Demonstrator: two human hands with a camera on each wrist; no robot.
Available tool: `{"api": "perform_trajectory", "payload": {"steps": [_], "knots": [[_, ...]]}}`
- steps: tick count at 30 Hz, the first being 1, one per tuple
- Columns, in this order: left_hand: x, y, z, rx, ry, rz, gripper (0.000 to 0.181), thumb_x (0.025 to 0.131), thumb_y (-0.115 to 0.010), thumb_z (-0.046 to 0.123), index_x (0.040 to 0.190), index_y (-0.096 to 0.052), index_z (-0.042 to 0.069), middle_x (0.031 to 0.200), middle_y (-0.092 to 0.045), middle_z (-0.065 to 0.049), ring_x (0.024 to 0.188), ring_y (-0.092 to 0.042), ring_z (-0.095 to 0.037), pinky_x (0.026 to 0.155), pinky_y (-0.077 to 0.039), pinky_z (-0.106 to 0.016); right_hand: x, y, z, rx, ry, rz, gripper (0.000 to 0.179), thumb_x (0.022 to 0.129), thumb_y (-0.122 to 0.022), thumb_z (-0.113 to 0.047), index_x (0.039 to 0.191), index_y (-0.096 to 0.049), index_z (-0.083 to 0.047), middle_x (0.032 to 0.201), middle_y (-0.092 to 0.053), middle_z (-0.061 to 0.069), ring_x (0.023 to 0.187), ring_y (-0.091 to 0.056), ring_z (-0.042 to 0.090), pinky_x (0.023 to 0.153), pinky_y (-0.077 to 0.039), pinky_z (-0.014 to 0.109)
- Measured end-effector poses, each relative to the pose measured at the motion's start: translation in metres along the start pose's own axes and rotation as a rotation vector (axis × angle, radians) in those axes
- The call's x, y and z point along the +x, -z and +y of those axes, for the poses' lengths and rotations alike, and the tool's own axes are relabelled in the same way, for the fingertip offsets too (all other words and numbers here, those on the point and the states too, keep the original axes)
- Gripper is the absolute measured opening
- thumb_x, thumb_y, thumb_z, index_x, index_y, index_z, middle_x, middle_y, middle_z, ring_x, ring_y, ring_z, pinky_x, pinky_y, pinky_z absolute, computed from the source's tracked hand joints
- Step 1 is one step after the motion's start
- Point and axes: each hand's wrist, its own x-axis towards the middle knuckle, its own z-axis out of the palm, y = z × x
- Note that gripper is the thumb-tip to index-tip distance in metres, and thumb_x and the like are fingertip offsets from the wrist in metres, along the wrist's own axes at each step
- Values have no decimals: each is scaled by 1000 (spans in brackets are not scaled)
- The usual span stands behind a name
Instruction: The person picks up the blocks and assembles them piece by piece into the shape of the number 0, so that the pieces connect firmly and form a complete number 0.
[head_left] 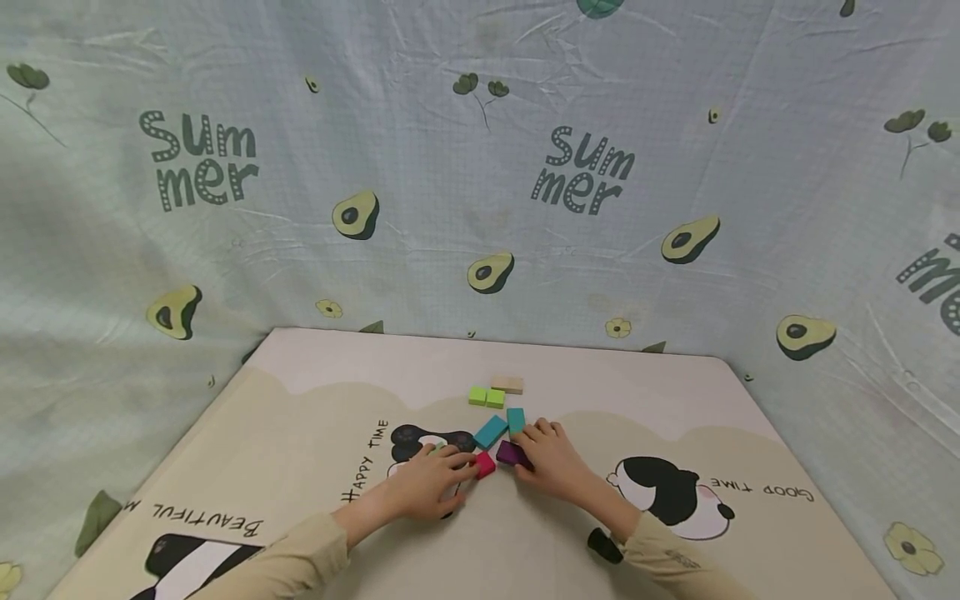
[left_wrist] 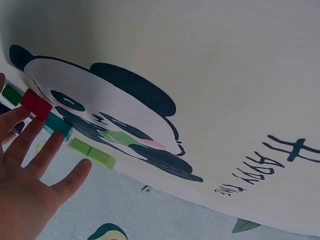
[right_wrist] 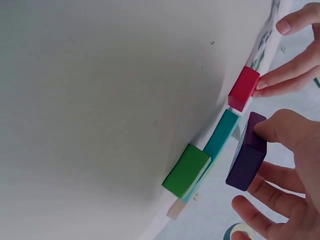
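My left hand (head_left: 431, 483) reaches in from the left, its fingertips touching a red block (head_left: 486, 465) on the table. Those fingers are spread and fairly straight, with the thumb apart from the block in the right wrist view. Opposite it, my right hand (head_left: 558, 467) pinches a purple block (right_wrist: 247, 152) between thumb and fingers. Just beyond are two teal blocks, one slanted (head_left: 491, 432) and one more upright in view (head_left: 515, 420). The right wrist view also has a green block (right_wrist: 187, 171) near the teal; in the head view my right hand seems to hide it.
Farther back lie two light green blocks (head_left: 486, 397) side by side and a plain wooden block (head_left: 507, 384). The table (head_left: 465, 550) has printed panda and dog pictures. A patterned cloth (head_left: 420, 275) hangs behind its far edge.
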Motion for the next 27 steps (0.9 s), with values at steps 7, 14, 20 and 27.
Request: {"api": "perform_trajectory", "payload": {"steps": [7, 14, 20, 27], "knots": [[0, 1, 1, -12, 6, -6, 43, 87, -51, 36, 126, -51, 18, 129, -50, -1, 120, -45, -24, 93, -38, -52, -15, 6, 3, 23, 22, -1, 31, 75, -68, -32, 97, -63, -11, 88, -55, 1, 85, -42, 17, 79, -38, 39], [0, 1, 1, -39, 14, -15, 43, 87, -51, 35, 127, -51, 18, 130, -50, -2, 121, -45, -26, 93, -37, -54, -27, 9, 2, 8, 22, -8, 29, 77, -64, -32, 97, -60, -11, 88, -53, 0, 87, -42, 17, 81, -36, 39], [-1, 0, 1, -38, 11, -8, 44, 86, -52, 35, 126, -51, 18, 130, -50, -1, 121, -45, -26, 93, -37, -54, -33, 9, -1, -86, 48, -46, 34, 79, -61, -36, 101, -57, -11, 90, -52, 2, 87, -41, 18, 80, -37, 40], [0, 0, 1, -39, 14, -17, 44, 87, -51, 35, 127, -51, 18, 130, -49, -1, 121, -44, -26, 94, -36, -54, -35, 8, -5, -128, 76, -92, 35, 80, -60, -38, 102, -55, -10, 93, -52, 4, 89, -42, 20, 80, -36, 40]]}}
